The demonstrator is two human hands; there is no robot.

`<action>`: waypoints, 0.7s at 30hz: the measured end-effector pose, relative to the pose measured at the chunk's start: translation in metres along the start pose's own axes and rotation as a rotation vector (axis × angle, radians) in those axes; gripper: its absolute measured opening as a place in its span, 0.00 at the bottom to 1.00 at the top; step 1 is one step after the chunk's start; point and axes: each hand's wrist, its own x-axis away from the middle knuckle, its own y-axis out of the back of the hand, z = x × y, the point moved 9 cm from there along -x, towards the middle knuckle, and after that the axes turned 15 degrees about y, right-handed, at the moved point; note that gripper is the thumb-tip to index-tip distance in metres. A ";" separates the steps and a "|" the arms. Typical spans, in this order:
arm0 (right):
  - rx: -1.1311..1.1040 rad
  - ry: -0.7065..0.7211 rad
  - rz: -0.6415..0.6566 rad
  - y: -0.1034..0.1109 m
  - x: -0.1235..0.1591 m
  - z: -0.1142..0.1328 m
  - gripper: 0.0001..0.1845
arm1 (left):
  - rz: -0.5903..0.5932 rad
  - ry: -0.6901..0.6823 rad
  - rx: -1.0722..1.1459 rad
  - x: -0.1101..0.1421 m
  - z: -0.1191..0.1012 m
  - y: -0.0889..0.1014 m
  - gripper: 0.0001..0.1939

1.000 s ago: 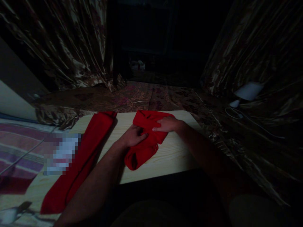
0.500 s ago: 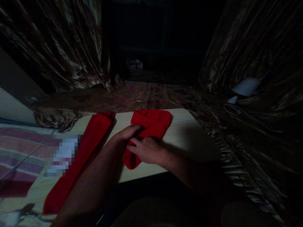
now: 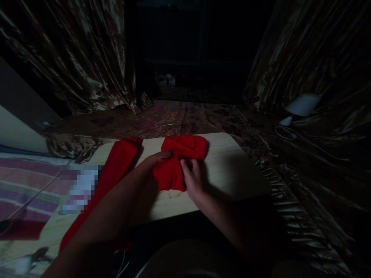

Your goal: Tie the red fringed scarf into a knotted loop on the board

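A red cloth garment (image 3: pixel 171 175), partly folded, lies on the pale wooden table (image 3: pixel 232 170); its exact kind I cannot make out. My left hand (image 3: pixel 162 156) is closed on its left side, thumb on top, with the other fingers mostly hidden. From the right, my right hand (image 3: pixel 191 173) grips the garment's near part, fingers curled at its edge. That near part is bunched up between both hands, while the far end lies flat near the table's back edge. A second red cloth piece (image 3: pixel 123 156), long and folded narrow, stretches along the table's left side, partly behind my left forearm.
A blurred-out flat item (image 3: pixel 81 189) rests at the table's left edge. Striped bedding (image 3: pixel 26 185) lies further left. At right, a small white lamp (image 3: pixel 303 105) with a cord stands on the dark patterned cloth. Curtains (image 3: pixel 95 58) hang behind.
My right hand has moved from on top of the garment to its right edge. The garment's near end has been lifted and folded back, away from the table's front edge.
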 end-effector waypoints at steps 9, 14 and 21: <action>0.459 0.394 0.835 -0.043 0.052 0.062 0.33 | -0.074 0.030 -0.128 0.000 -0.012 -0.009 0.14; 0.582 0.506 1.104 -0.064 0.083 0.062 0.22 | -0.148 0.026 -0.230 -0.003 -0.013 -0.009 0.12; -0.464 -0.275 0.764 -0.080 0.101 0.072 0.21 | -0.159 0.040 -0.270 -0.006 -0.010 -0.008 0.13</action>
